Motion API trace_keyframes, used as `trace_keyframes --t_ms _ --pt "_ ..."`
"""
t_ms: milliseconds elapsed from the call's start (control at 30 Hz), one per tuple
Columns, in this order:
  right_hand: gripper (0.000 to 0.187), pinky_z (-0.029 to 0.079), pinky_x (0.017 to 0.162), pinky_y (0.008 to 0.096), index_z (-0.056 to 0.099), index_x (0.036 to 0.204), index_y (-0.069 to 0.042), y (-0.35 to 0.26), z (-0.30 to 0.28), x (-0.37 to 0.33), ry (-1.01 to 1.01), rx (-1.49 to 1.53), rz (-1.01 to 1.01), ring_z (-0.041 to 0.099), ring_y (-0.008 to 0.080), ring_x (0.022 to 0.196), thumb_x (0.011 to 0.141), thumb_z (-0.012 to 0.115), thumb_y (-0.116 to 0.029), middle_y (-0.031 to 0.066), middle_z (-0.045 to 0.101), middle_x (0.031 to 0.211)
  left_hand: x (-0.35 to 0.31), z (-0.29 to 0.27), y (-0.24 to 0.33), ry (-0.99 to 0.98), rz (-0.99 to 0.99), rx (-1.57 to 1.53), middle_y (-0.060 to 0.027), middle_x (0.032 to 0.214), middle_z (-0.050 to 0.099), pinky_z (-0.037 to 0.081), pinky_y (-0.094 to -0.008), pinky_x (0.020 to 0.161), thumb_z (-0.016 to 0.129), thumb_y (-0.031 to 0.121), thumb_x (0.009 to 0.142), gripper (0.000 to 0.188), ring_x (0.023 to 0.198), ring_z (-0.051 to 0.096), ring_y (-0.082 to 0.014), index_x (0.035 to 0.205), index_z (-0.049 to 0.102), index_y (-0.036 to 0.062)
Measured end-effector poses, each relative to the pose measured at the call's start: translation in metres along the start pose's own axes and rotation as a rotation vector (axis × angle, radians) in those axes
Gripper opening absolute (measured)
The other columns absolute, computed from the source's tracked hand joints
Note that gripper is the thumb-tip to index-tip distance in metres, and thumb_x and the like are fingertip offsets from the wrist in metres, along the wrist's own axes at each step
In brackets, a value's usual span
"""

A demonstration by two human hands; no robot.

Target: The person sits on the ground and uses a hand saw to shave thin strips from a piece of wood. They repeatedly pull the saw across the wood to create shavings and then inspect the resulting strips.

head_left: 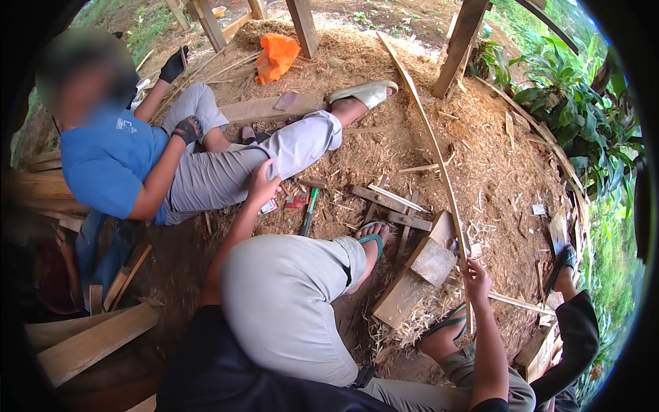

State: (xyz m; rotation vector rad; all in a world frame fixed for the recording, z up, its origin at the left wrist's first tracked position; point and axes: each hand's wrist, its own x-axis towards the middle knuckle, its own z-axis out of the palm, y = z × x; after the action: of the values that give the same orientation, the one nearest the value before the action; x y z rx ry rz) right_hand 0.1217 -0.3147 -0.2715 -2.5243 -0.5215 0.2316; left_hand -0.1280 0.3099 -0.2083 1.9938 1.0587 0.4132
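Observation:
My right hand (477,280) is closed around a long thin wooden strip (439,154). The strip reaches from near my right foot up to the far posts, bowing slightly. My left hand (263,185) is raised beside the trouser leg of a seated co-worker (117,158); its fingers are apart and I see nothing in it. Below that hand, a hammer with a green handle (310,211) lies on the ground beside a red packet (297,200). Close to my right hand, a flat wood piece (434,262) rests on a thick wooden block (401,299).
Wood shavings (508,185) cover the ground. Crossed sticks (395,206) lie ahead of my sandalled foot. An orange plastic bag (276,58) sits near the far posts (303,27). Boards (99,340) are stacked at left. Another person's dark-sleeved arm or leg (573,336) shows at right.

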Motion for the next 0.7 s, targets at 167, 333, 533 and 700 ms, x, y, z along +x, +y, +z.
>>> trace_keyframes --t_ms 167,333,533,700 --pt "0.032 0.055 0.070 0.0347 0.072 0.117 -0.012 -0.002 0.005 -0.002 0.041 0.030 0.001 0.073 0.0210 0.078 0.087 0.075 -0.020 0.0084 0.075 0.098 -0.002 0.002 -0.006 0.109 -0.087 -0.256 -0.0101 0.116 0.062 0.048 -0.0252 0.045 0.064 0.012 0.091 0.048 0.064 0.066 -0.0130 0.137 0.052 0.0055" --pt "0.030 0.055 0.072 0.0352 0.071 0.118 -0.011 -0.007 0.005 -0.004 0.031 0.071 0.003 0.072 0.0216 0.081 0.089 0.073 -0.017 0.0097 0.074 0.100 0.000 0.008 -0.010 0.154 -0.075 -0.286 -0.0084 0.111 0.062 0.047 -0.0242 0.046 0.063 0.012 0.092 0.045 0.064 0.064 -0.0118 0.135 0.053 0.0057" --pt "0.030 0.055 0.072 0.0350 0.072 0.116 -0.009 -0.003 0.009 -0.004 0.053 0.081 0.004 0.072 0.0207 0.080 0.088 0.075 -0.017 0.0093 0.074 0.101 0.006 0.018 -0.009 0.116 -0.055 -0.280 -0.0062 0.105 0.062 0.045 -0.0230 0.047 0.063 0.012 0.092 0.040 0.063 0.062 -0.0103 0.131 0.055 0.0059" --pt "0.031 0.054 0.070 0.0346 0.073 0.117 -0.009 -0.001 0.012 -0.003 0.069 0.077 0.005 0.071 0.0211 0.076 0.087 0.075 -0.018 0.0092 0.074 0.099 0.006 0.026 -0.006 0.101 -0.033 -0.285 -0.0045 0.100 0.061 0.044 -0.0220 0.048 0.062 0.013 0.093 0.036 0.063 0.060 -0.0090 0.129 0.057 0.0061"
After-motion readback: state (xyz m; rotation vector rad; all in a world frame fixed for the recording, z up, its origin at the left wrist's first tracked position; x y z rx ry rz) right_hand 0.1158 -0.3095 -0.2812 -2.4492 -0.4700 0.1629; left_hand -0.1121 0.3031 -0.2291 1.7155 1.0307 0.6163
